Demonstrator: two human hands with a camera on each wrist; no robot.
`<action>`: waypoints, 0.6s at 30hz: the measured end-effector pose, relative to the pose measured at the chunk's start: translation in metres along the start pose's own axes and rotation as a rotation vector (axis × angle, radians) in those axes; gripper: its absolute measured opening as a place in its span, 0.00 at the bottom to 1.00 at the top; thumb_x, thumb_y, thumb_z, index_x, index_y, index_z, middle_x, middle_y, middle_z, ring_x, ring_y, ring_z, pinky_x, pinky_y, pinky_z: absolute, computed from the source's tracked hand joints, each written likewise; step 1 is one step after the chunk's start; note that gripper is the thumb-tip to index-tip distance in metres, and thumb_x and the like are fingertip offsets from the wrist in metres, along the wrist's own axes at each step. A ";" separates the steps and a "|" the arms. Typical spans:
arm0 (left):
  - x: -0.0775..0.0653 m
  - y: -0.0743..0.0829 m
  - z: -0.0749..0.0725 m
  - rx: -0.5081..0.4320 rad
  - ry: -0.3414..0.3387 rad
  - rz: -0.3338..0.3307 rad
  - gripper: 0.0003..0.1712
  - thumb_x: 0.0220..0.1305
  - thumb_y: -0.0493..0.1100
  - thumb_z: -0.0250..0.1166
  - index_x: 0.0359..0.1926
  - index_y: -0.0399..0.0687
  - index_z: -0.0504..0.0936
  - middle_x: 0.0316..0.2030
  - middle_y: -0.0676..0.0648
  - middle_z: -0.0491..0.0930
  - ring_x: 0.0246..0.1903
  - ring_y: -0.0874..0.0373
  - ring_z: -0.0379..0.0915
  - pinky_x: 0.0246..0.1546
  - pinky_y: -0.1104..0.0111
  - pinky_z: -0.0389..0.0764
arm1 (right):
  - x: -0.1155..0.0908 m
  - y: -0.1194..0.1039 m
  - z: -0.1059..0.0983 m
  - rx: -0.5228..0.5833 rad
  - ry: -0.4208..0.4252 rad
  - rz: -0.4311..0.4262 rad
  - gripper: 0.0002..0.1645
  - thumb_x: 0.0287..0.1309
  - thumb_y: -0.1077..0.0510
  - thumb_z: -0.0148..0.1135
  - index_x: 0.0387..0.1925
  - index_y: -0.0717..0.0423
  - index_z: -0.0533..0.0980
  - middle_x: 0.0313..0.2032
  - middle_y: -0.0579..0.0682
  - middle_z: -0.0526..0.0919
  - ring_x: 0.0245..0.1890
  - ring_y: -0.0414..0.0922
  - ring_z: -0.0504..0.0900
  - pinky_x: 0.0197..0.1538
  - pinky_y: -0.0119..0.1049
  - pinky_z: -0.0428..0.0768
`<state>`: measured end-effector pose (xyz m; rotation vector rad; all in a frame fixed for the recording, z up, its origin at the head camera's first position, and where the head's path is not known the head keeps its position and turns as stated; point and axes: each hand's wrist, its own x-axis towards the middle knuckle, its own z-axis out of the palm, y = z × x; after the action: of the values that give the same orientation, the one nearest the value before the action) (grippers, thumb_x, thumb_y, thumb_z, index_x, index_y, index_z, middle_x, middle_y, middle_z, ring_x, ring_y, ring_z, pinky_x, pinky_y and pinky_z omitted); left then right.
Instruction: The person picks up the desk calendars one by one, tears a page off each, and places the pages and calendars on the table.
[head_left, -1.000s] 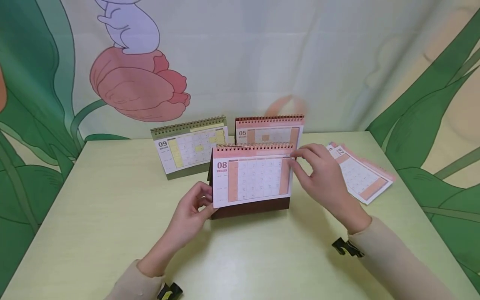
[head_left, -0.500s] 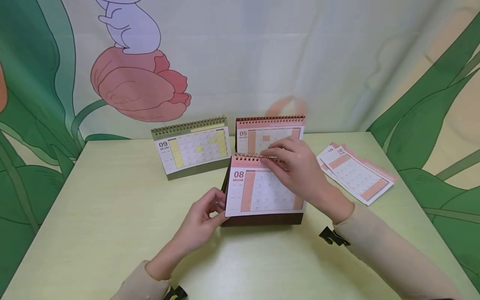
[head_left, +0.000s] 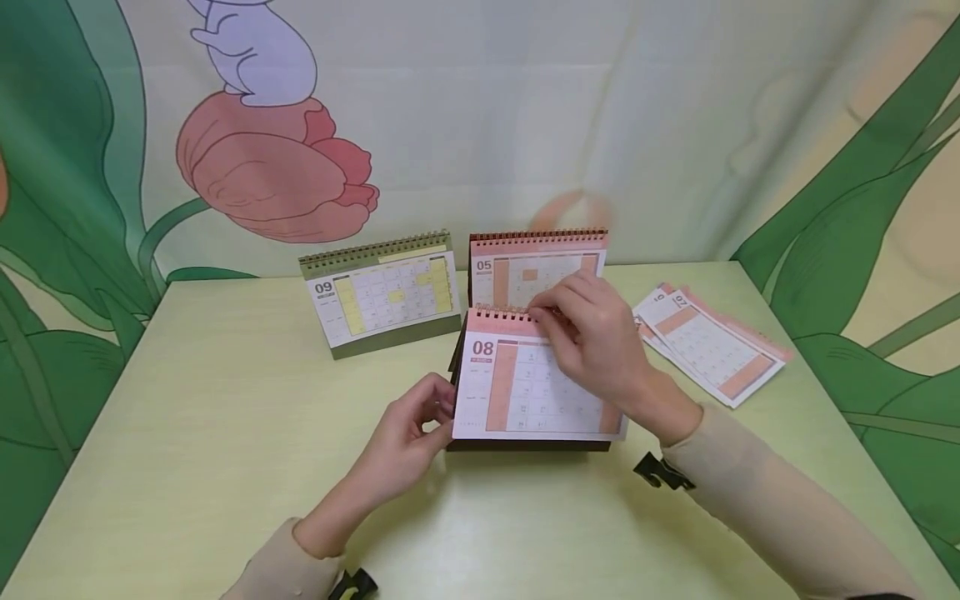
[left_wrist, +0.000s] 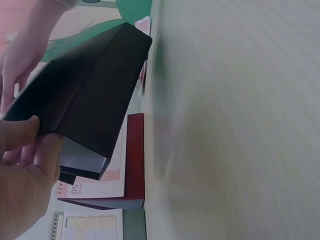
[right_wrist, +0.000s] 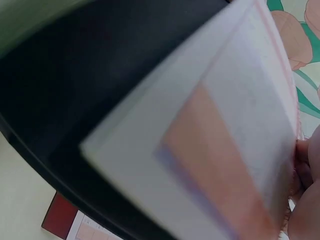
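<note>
A desk calendar (head_left: 506, 387) with a pink-topped page marked 08 stands tilted at the middle of the table. My left hand (head_left: 405, 437) grips its left side, the thumb at the page's lower corner. Fingers and thumb of the left hand (left_wrist: 27, 170) also show around the dark stand (left_wrist: 95, 90) in the left wrist view. At the top, my right hand (head_left: 596, 333) pinches near the middle of the wire binding (head_left: 498, 312) and covers part of the page. The right wrist view has the page's lower edge (right_wrist: 130, 155) apart from the dark base; its fingers are partly cut off.
Behind stand a green calendar (head_left: 390, 296) marked 09 and a pink one (head_left: 491, 279) marked 05, partly covered by the front calendar. Several loose calendar pages (head_left: 712, 350) lie fanned at the right. A printed curtain (head_left: 450, 125) hangs behind the table (head_left: 225, 433).
The 08 calendar has moved right and nearer, with my left hand. My right hand has gone from its right edge to the top binding. The page's lower edge now sits farther out over the base.
</note>
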<state>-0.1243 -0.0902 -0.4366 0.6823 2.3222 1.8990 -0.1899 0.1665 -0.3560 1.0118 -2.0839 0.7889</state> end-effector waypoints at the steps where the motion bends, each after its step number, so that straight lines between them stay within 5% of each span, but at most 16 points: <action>1: 0.000 0.000 0.000 0.002 0.003 0.008 0.17 0.62 0.19 0.60 0.44 0.43 0.75 0.39 0.45 0.81 0.36 0.51 0.80 0.35 0.65 0.83 | 0.000 -0.001 0.001 0.004 0.008 0.001 0.02 0.61 0.70 0.68 0.34 0.62 0.82 0.30 0.51 0.81 0.29 0.45 0.72 0.34 0.36 0.69; 18: -0.003 -0.002 -0.004 0.051 0.007 0.030 0.17 0.63 0.20 0.60 0.44 0.44 0.77 0.37 0.47 0.81 0.35 0.52 0.80 0.34 0.63 0.81 | -0.009 -0.007 0.010 0.016 0.022 0.059 0.03 0.65 0.71 0.60 0.35 0.64 0.76 0.29 0.53 0.76 0.27 0.44 0.71 0.28 0.35 0.71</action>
<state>-0.1235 -0.0955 -0.4384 0.7202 2.3852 1.8631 -0.1829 0.1593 -0.3670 0.9499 -2.0994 0.8441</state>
